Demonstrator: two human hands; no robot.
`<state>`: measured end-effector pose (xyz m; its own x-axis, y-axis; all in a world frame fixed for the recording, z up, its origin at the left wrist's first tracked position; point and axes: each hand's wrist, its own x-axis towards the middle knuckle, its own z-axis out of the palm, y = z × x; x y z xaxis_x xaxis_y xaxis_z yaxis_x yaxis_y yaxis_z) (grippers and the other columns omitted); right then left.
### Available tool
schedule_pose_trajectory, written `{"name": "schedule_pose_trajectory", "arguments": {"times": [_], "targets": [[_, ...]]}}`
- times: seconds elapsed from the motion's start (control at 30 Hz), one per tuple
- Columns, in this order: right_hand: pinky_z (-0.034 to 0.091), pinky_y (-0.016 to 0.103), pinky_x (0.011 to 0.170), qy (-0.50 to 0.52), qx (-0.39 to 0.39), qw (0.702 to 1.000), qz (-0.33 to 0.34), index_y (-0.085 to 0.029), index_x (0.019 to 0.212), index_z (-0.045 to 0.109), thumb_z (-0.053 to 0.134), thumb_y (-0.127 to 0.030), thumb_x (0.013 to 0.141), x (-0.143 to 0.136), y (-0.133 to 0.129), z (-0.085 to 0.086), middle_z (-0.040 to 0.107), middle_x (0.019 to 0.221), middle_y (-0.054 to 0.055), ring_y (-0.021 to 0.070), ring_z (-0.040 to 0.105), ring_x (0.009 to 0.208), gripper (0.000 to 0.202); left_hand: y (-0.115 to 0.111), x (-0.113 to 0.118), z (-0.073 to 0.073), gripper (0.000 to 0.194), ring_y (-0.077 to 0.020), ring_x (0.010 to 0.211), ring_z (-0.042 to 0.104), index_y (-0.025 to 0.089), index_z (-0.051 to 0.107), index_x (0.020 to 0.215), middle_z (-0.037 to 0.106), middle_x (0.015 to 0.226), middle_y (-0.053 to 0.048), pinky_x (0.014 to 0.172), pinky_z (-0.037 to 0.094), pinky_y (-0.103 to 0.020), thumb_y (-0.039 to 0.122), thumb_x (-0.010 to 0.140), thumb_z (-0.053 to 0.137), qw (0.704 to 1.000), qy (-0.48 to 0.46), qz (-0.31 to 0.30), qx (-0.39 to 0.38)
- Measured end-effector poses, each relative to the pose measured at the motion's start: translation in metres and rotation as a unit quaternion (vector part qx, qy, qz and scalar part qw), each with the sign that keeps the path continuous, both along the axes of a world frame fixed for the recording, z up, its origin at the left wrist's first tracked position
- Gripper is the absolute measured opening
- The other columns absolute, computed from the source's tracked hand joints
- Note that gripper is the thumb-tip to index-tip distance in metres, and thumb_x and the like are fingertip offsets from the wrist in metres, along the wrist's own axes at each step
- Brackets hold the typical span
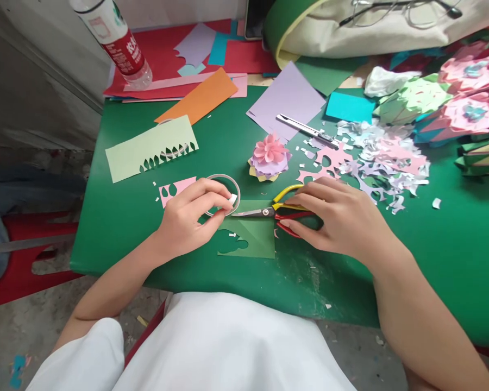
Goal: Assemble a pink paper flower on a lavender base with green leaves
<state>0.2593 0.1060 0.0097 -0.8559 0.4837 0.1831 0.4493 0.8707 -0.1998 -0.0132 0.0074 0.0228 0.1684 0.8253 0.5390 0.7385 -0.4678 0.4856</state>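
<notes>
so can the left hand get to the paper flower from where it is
Probably yes: the left hand holds a tape roll, and only bare green table lies between it and the paper flower.

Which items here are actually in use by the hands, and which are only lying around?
In hand:
- left hand holding tape roll
- right hand on scissors
- green paper piece under the blades

Lying about:
- paper flower
- utility knife
- pale green cut strip
- paper scraps
- bottle

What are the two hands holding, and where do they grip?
Left hand pinches the tape roll at its rim; right hand rests on the scissors at the handles.
</notes>
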Motion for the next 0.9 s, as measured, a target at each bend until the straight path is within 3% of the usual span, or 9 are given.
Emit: {"name": "schedule_pose_trajectory", "arguments": {"times": [0.1,0.17,0.23,0.33,0.5,0.63,0.77,0.9], "targets": [[0.055,0.042,0.086,0.094,0.002,0.992,-0.086,-0.020,0.114,0.061,0.063,-0.040,0.094,-0.008,0.002,-0.006,0.072,0.107,0.013,0.0309,0.068,0.101,0.028,-0.001,0.001,-0.002,0.016,-0.0107,0.086,0.071,0.016,0.065,0.092,0.075,0.095,-0.003,0.074,0.058,-0.020,0.001,0.086,0.067,0.999,-0.027,-0.037,-0.024],[0.056,0.046,0.089,0.145,-0.014,0.979,-0.146,-0.021,0.131,0.050,0.069,-0.044,0.090,-0.018,0.005,-0.012,0.069,0.119,0.015,0.0330,0.066,0.109,0.051,-0.001,0.002,-0.003,0.019,-0.0114,0.089,0.071,0.016,0.066,0.098,0.075,0.098,-0.005,0.073,0.058,-0.020,0.000,0.088,0.064,0.996,-0.049,-0.057,-0.045],[0.056,0.049,0.091,0.171,-0.058,0.969,-0.166,-0.023,0.144,0.037,0.075,-0.050,0.084,-0.029,0.010,-0.018,0.062,0.133,0.018,0.0360,0.062,0.120,0.076,-0.002,0.003,-0.004,0.021,-0.0120,0.090,0.071,0.017,0.066,0.101,0.075,0.098,-0.005,0.072,0.058,-0.020,0.001,0.089,0.062,0.994,-0.070,-0.063,-0.062],[0.053,0.052,0.099,0.195,-0.126,0.957,-0.172,-0.026,0.149,0.026,0.077,-0.047,0.082,-0.045,0.020,-0.026,0.056,0.141,0.018,0.0361,0.057,0.130,0.087,-0.003,0.004,-0.007,0.021,-0.0107,0.082,0.070,0.019,0.066,0.103,0.075,0.096,-0.003,0.068,0.057,-0.020,0.003,0.090,0.064,0.989,-0.101,-0.059,-0.095],[0.055,0.047,0.097,0.262,-0.162,0.939,-0.157,-0.026,0.144,0.029,0.070,-0.035,0.086,-0.057,0.027,-0.026,0.061,0.128,0.013,0.0288,0.064,0.116,0.071,-0.006,0.005,-0.007,0.029,-0.0122,0.083,0.071,0.022,0.065,0.115,0.077,0.093,-0.001,0.073,0.060,-0.023,0.008,0.090,0.067,0.966,-0.182,-0.071,-0.169],[0.057,0.046,0.094,0.321,-0.182,0.922,-0.118,-0.030,0.141,0.033,0.071,-0.034,0.086,-0.049,0.007,-0.015,0.061,0.120,0.011,0.0269,0.065,0.110,0.066,-0.008,0.008,-0.002,0.023,-0.0109,0.077,0.071,0.021,0.069,0.105,0.076,0.086,-0.001,0.067,0.059,-0.020,0.008,0.087,0.070,0.953,-0.238,-0.044,-0.180],[0.061,0.046,0.084,0.278,-0.194,0.939,-0.057,-0.034,0.144,0.035,0.075,-0.038,0.083,-0.036,-0.023,-0.008,0.057,0.134,0.012,0.0289,0.066,0.108,0.073,-0.009,0.009,0.005,0.014,-0.0100,0.069,0.068,0.019,0.072,0.089,0.075,0.079,0.000,0.062,0.057,-0.019,0.006,0.084,0.072,0.941,-0.283,-0.042,-0.179],[0.060,0.047,0.088,0.260,-0.190,0.947,0.000,-0.028,0.148,0.033,0.074,-0.038,0.085,-0.032,-0.042,-0.009,0.063,0.126,0.013,0.0301,0.066,0.108,0.076,-0.010,0.008,0.008,0.017,-0.0105,0.066,0.068,0.020,0.073,0.083,0.075,0.076,0.001,0.061,0.056,-0.020,0.003,0.082,0.071,0.924,-0.309,-0.073,-0.213]]}}
